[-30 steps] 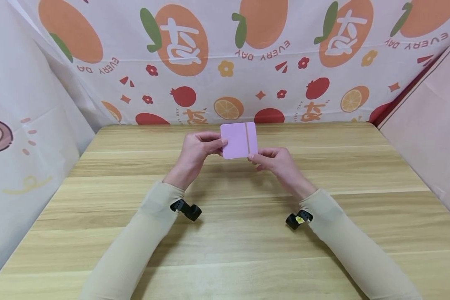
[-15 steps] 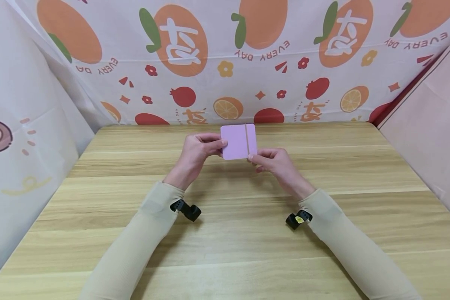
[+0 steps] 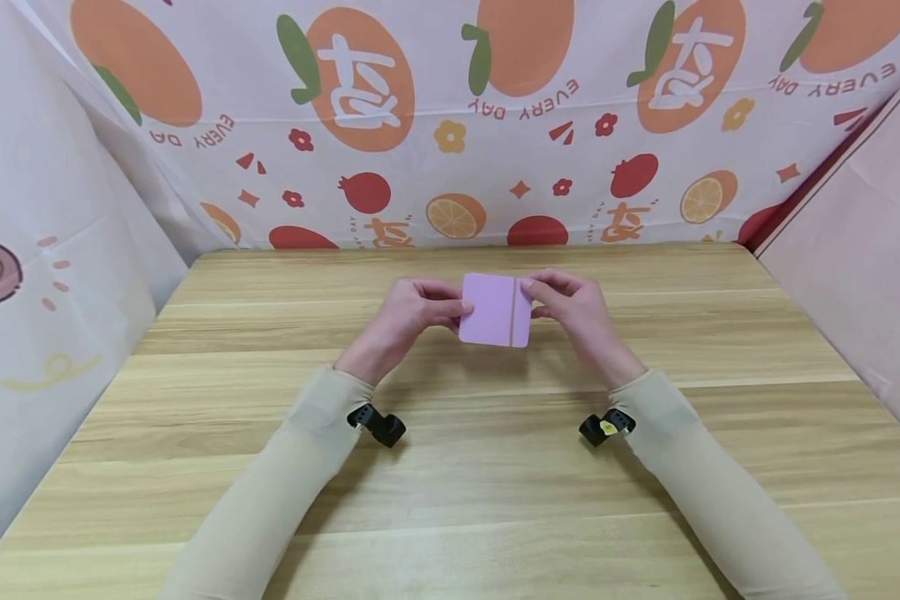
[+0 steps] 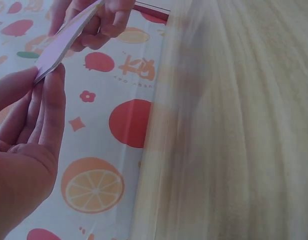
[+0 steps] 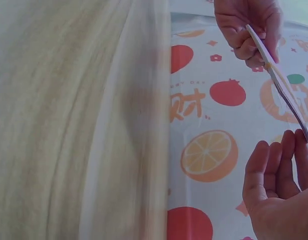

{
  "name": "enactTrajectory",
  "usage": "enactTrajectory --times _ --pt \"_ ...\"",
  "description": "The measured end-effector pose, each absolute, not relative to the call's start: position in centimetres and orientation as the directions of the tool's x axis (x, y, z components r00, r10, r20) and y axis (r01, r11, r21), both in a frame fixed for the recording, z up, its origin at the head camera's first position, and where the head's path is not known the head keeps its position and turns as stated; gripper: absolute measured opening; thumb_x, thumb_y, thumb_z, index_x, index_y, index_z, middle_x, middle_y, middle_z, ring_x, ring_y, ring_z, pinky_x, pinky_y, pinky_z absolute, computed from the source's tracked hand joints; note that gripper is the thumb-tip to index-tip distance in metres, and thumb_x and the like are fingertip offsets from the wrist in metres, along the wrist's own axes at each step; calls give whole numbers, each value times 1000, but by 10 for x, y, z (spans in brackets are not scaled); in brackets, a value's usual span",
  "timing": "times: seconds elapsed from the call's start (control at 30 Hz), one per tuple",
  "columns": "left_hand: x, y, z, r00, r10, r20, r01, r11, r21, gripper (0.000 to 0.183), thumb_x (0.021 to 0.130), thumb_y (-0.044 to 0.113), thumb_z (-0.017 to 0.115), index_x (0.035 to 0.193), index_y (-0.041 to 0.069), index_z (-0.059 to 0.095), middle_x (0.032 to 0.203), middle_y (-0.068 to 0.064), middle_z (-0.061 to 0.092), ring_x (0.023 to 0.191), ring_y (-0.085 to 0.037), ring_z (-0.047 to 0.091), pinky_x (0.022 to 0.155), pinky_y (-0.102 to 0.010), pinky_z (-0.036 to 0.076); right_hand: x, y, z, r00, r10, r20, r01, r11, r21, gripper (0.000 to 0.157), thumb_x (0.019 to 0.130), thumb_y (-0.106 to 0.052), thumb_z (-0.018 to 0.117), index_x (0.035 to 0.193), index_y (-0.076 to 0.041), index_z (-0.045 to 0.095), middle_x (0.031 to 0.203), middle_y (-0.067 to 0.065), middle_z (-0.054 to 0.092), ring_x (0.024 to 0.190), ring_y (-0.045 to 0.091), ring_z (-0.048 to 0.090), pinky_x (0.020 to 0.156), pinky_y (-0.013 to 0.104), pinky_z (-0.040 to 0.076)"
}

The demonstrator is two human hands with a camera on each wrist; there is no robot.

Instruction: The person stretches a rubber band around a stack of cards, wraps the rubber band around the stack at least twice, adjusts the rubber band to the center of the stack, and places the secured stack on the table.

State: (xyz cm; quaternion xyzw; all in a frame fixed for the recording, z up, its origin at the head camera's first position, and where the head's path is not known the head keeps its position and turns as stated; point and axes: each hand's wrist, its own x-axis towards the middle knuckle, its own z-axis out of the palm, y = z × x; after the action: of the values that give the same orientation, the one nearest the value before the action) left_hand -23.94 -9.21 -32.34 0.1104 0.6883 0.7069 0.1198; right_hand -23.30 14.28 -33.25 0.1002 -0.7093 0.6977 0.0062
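Note:
Between both hands is a thin lilac square notebook [image 3: 487, 309] with rounded corners and a narrow tan band running along one side. In the head view my left hand [image 3: 420, 315] pinches its left edge, thumb on the face toward me. At the upper right edge my right hand [image 3: 576, 307] pinches it, thumb near the band. The notebook is held up above the table, its face tilted toward the head camera. Seen nearly edge-on in the right wrist view, the notebook [image 5: 278, 80] looks slim and layered. Its back is hidden in the head view.
A light wood-grain table [image 3: 465, 500] spreads under both arms. Behind it hangs a white cloth [image 3: 435, 75] printed with fruit, and pale cloths flank both sides. Small black wrist cameras, left one [image 3: 382, 427] and right one [image 3: 600, 427], stick out inward from the sleeves.
The notebook and my left hand have moved right and closer to me. My right hand has shifted from the notebook's lower right corner to its upper right edge. The notebook has turned slightly clockwise.

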Motion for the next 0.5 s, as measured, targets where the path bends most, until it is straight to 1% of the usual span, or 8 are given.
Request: enactTrajectory --times 0.13,0.2,0.37,0.5 --pt "-238 -90 -325 -939 345 -15 -14 5 1000 22 77 7 75 96 -3 71 81 -12 68 66 -20 63 73 -39 54 -233 143 -335 -977 -129 169 -169 -4 -986 34 87 -27 68 107 0 66 103 10 63 90 20 56 78 36 52" --pt "-237 -89 -326 -937 349 -11 -7 13 1000 22 77 7 75 96 -3 71 81 -12 68 66 -20 63 72 -39 54 -232 142 -335 -975 -129 181 -181 -9 -983 32 87 -25 68 106 1 66 101 9 63 89 18 56 76 32 53" --pt "-236 -87 -329 -937 350 9 18 24 1000 19 78 4 73 94 -5 70 80 -11 68 65 -19 63 69 -36 55 -231 138 -338 -976 -134 173 -175 3 -985 30 87 -22 67 104 3 67 97 5 66 87 16 57 76 28 52" --pt "-235 -84 -331 -936 353 1 19 48 999 16 79 4 73 92 -4 71 81 -11 68 65 -19 63 68 -35 55 -229 136 -338 -980 -136 142 -151 56 -987 32 87 -26 68 105 1 68 98 4 67 89 16 56 75 25 49"
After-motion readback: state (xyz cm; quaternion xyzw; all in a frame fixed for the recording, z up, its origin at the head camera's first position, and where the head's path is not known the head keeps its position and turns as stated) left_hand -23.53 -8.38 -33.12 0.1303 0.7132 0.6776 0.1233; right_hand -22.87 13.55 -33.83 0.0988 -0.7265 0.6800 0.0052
